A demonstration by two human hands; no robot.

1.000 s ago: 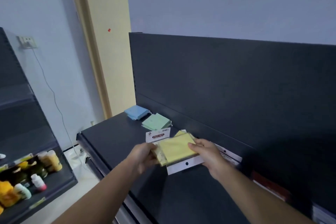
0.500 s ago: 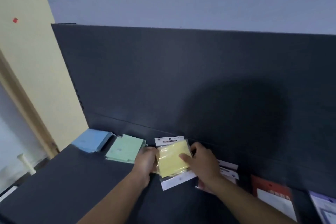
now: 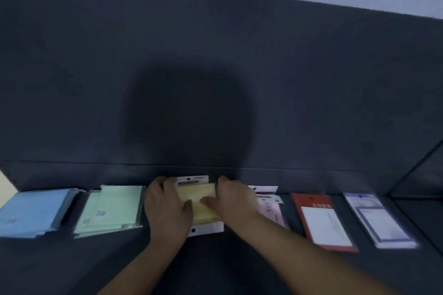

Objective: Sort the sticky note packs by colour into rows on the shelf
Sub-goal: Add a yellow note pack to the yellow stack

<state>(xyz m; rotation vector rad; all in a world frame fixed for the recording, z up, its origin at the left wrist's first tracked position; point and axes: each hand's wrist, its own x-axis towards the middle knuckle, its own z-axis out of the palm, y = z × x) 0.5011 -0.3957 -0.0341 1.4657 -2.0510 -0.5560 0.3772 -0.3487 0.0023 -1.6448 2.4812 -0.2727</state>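
Note:
The yellow sticky note packs [image 3: 200,201] lie stacked on the dark shelf [image 3: 72,268] against its back panel, white header cards showing at top and bottom. My left hand [image 3: 167,208] grips their left side and my right hand [image 3: 233,201] their right side, thumbs resting on top. To the left lie the green packs [image 3: 112,208] and, further left, the blue packs [image 3: 33,213]. A pink pack [image 3: 269,203] sits just right of my right hand, partly hidden by my wrist.
A red-backed pack [image 3: 322,220] and a purple-bordered pack [image 3: 378,218] lie at the right end of the row. The tall dark back panel [image 3: 215,79] rises right behind the packs. A side panel closes the shelf at the far right.
The view has swung right and closer to the shelf. Both hands have set the yellow packs down flat against the back panel, and still hold their sides.

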